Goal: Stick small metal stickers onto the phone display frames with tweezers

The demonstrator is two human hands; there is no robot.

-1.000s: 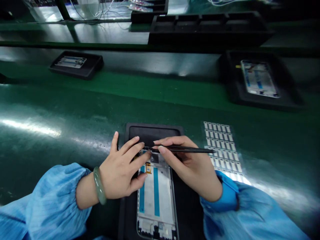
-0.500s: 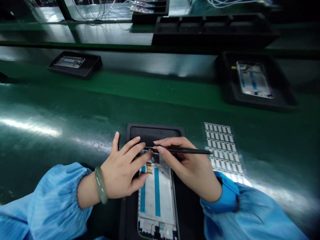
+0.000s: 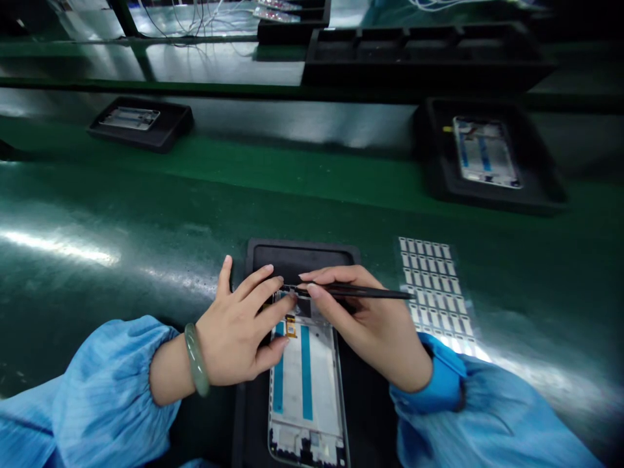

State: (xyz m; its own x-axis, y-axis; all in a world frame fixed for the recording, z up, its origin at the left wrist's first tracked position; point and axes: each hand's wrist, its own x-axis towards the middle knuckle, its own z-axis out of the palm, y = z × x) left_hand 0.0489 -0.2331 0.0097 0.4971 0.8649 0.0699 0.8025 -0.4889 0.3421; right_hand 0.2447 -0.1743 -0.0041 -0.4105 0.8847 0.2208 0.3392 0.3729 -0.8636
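A phone frame point(image 3: 324, 370) with two blue strips lies in a black tray point(image 3: 302, 255) in front of me. Across its upper left side rests my left hand point(image 3: 238, 331), fingers spread, fingertips touching the frame's top edge. Between its thumb and index finger shows a small orange flex cable point(image 3: 291, 327). Black tweezers point(image 3: 375, 293) are pinched in my right hand point(image 3: 363, 318), their tips at the top edge of the frame near my left fingertips. What the tips touch is too small to make out.
A sheet of small white stickers point(image 3: 433, 279) lies right of the tray. Farther back, a black tray point(image 3: 170, 133) at left and another black tray point(image 3: 536, 175) at right each hold a phone frame. A compartmented black tray point(image 3: 419, 62) stands on the raised shelf.
Both hands and the tweezers stay almost in place at the frame's top edge. The trays behind appear shifted slightly in the picture as the view moves a little.
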